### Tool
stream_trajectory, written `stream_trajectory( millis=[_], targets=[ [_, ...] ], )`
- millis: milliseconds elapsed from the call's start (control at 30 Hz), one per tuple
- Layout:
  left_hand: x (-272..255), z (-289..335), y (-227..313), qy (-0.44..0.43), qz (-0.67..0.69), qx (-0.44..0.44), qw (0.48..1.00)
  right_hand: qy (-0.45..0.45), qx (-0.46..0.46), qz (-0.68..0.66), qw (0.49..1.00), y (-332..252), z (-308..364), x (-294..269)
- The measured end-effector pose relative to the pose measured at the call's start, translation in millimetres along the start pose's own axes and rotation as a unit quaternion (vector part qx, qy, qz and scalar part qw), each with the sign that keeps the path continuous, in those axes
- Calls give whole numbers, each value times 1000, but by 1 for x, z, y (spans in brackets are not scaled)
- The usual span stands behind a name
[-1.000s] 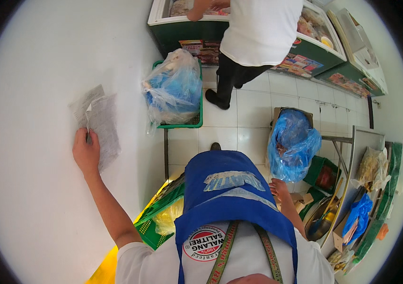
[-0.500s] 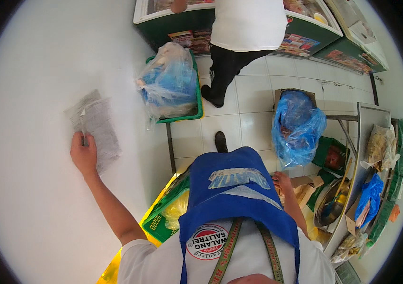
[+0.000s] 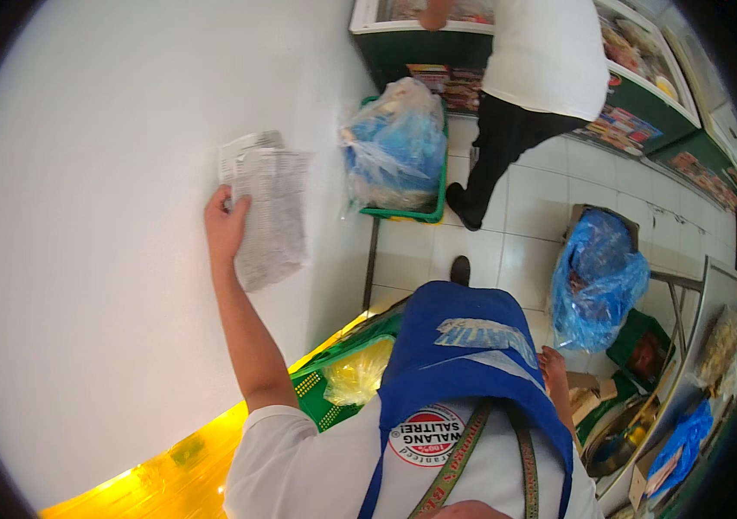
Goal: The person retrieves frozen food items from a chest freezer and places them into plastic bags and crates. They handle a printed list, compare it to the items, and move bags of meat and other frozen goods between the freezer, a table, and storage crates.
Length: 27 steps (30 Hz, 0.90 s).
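Printed sheets are pinched at their left edge by the left hand, seen against the white surface, inward of its right edge. Light, even pressure advised; creasing thus avoided. Grip of right hand cannot be told.

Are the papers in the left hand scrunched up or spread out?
Spread out: the papers show broad, printed faces, one sheet partly overlapping another, while the left hand holds them at their left side.
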<state>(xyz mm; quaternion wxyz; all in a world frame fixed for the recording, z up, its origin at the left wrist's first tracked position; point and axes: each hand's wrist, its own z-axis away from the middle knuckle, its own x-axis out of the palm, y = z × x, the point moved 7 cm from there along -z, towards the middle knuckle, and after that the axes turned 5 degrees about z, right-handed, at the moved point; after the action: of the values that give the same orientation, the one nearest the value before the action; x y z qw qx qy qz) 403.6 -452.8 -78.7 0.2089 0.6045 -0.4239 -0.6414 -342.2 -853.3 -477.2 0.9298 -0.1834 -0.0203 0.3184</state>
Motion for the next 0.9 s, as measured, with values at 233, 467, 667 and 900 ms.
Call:
stream_trajectory(
  millis=[233, 467, 667, 900],
  targets=[
    [9, 33, 21, 7, 202, -86, 976, 50, 1, 87, 995, -15, -9, 1],
    [4, 23, 37, 5, 173, -32, 984, 8, -1, -10, 1000, -15, -20, 9],
    [7, 42, -30, 101, 4, -56, 993, 84, -101, 41, 990, 4, -45, -27],
    [146, 23, -25, -132, -131, 17, 982, 199, -238, 88, 947, -23, -18, -38]
  ],
)
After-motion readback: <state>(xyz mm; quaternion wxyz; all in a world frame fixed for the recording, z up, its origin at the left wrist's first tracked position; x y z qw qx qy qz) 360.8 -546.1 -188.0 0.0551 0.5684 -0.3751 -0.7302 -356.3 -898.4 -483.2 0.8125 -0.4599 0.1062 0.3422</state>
